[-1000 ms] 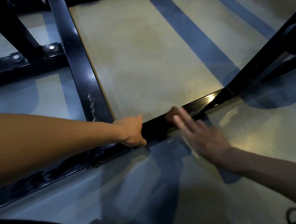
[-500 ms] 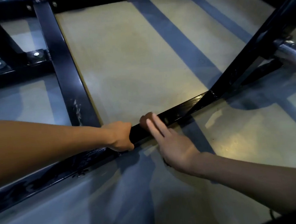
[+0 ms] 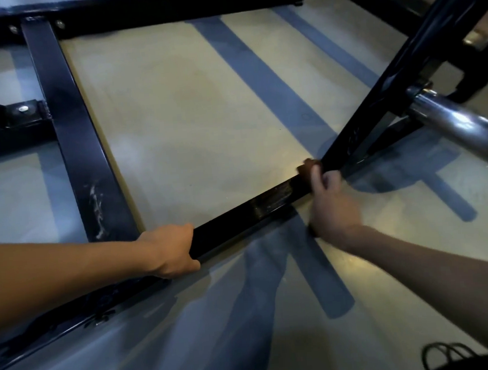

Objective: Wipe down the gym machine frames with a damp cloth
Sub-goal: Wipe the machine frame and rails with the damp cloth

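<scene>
A black steel base bar [image 3: 239,217] of the gym machine runs low across the floor from lower left to the right. My left hand [image 3: 170,249] grips this bar near its joint with a scuffed cross bar [image 3: 72,144]. My right hand [image 3: 329,205] holds a small dark brown cloth [image 3: 308,167] with curled fingers and presses it on the bar's right end, at the foot of a slanted upright [image 3: 396,73]. A streaked patch shows on the bar just left of the cloth.
A chrome barbell sleeve [image 3: 458,125] juts in from the right, above the floor near the upright. More black frame members lie along the back [image 3: 167,8] and left [image 3: 7,123]. A black cable loop [image 3: 448,354] sits at the bottom right. Pale floor lies between the bars.
My right hand slid the cloth rightward along the bar to the upright's foot, and its fingers curled from straight. My left hand kept its grip. The view shifted down and left.
</scene>
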The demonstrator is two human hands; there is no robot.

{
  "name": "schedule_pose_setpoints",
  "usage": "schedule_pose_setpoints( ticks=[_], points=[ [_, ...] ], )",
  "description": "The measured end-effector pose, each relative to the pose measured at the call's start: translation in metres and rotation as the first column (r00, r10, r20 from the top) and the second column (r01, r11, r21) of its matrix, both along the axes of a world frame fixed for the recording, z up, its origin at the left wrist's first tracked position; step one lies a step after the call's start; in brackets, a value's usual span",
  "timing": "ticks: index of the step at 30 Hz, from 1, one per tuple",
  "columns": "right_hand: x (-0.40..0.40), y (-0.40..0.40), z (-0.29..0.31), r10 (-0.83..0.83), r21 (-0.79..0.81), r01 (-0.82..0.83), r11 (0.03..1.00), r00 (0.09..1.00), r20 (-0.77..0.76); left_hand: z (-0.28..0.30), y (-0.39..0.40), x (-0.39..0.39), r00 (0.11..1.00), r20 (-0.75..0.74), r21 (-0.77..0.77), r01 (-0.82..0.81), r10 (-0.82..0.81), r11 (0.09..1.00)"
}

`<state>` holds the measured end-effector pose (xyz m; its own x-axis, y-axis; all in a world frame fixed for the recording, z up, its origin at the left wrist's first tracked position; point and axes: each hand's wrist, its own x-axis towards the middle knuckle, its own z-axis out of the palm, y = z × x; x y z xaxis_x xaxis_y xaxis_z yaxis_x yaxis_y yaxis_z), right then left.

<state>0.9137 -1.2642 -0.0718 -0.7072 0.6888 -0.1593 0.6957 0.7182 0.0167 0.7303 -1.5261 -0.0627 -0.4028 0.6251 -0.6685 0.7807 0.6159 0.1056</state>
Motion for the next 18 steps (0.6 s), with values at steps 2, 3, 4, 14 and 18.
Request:
schedule_pose_setpoints(
  ticks=[2, 3, 4, 14, 18],
  points=[
    [-0.012, -0.046, -0.004, 0.162, -0.086, -0.163, 0.983, 0.987, -0.022, -0.002, 0.001, 0.002, 1.000, -0.015, -0.001, 0.000, 0.000, 1.000],
    [-0.015, -0.067, -0.006, 0.265, -0.113, -0.266, 0.957, 0.964, -0.016, -0.003, 0.002, 0.003, 1.000, -0.019, 0.001, -0.002, 0.002, 1.000],
    [-0.017, -0.081, -0.007, 0.373, -0.140, -0.370, 0.918, 0.928, -0.008, -0.004, 0.002, 0.003, 1.000, -0.019, 0.007, -0.010, 0.010, 1.000],
    [0.017, 0.042, 0.005, 0.029, 0.125, -0.038, 0.991, 0.997, 0.075, -0.001, -0.002, -0.001, 1.000, -0.008, 0.034, 0.011, -0.011, 0.999],
    [-0.001, 0.015, -0.009, -0.059, 0.064, 0.057, 0.996, 0.998, 0.037, 0.002, 0.001, -0.002, 1.000, -0.011, 0.033, 0.019, -0.019, 0.999]
  ],
)
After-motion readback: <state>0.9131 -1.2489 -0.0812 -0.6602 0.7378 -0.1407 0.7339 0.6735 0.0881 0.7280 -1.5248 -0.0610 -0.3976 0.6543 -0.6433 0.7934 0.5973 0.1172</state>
